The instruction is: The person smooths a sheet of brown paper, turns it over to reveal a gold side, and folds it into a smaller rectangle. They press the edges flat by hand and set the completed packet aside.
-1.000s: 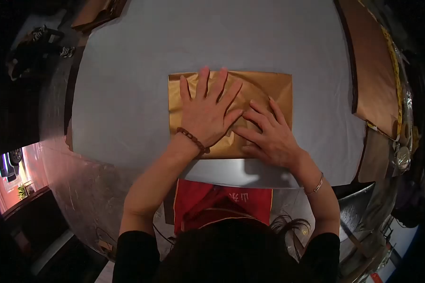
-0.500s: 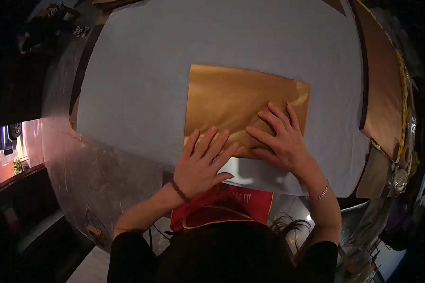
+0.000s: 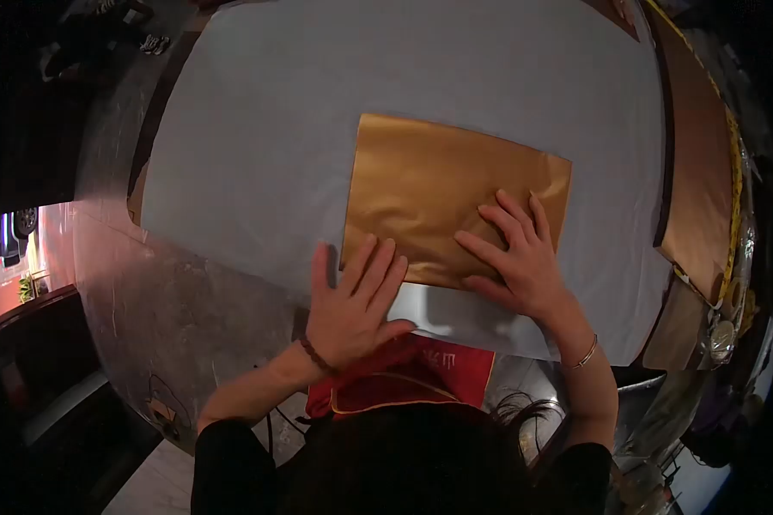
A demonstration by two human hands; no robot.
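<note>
A gold-brown sheet, slightly wrinkled, lies on a large pale grey sheet that covers much of the table. My left hand rests with spread fingers at the lower left corner of the gold-brown sheet, some fingertips on it and the outer finger beyond its left edge. On the lower right part of the same sheet lies my right hand, palm down and fingers apart. Neither hand grips anything.
Brown sheets lie along the right side beside a yellow tape measure. Scissors and a clear-wrapped roll are near the right edge. A bare metallic tabletop shows at left. Another person's shoe appears at upper left.
The gold-brown sheet sits slightly farther right in view. My left hand has shifted a little left, its outer finger now off the sheet. My right hand remains on the sheet.
</note>
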